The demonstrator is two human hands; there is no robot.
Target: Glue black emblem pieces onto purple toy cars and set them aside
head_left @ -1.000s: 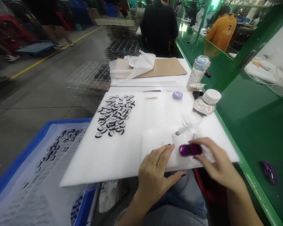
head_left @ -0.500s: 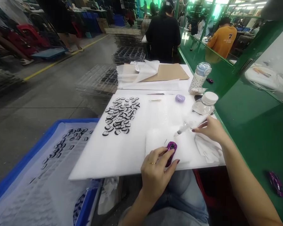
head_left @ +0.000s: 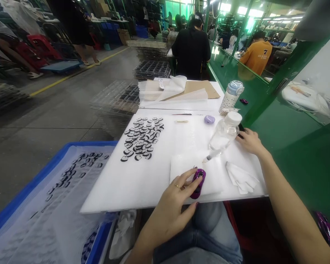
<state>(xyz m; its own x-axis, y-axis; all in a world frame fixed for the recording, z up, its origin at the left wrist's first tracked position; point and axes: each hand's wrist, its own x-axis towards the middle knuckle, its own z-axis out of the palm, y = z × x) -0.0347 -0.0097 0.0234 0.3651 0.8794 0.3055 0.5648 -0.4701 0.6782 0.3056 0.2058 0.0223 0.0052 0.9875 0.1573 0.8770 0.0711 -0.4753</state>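
Observation:
Under the fingers of my left hand (head_left: 177,200) is a shiny purple toy car (head_left: 198,186), pressed on the white foam pad (head_left: 178,165); the thumb stays apart from it. My right hand (head_left: 250,141) is at the table's right edge, its fingers closed on a black flat object (head_left: 241,128), partly hidden behind the bottle. That clear bottle (head_left: 222,135) has a white cap and stands upright left of the hand. In front of the bottle lies a slim clear syringe-like applicator (head_left: 212,155), its tip toward the car. A crumpled white cloth (head_left: 240,178) lies nearer me.
Several small black-edged pieces (head_left: 143,137) cover the table's left part. A purple case (head_left: 209,119), cotton swabs (head_left: 181,121) and a drinking bottle (head_left: 231,96) stand farther back. A blue tray (head_left: 68,145) is at lower left; another purple car (head_left: 326,227) lies right.
My right hand has left the applicator and moved back to the black object. The clear bottle has shifted left. My left thumb has come away from the car.

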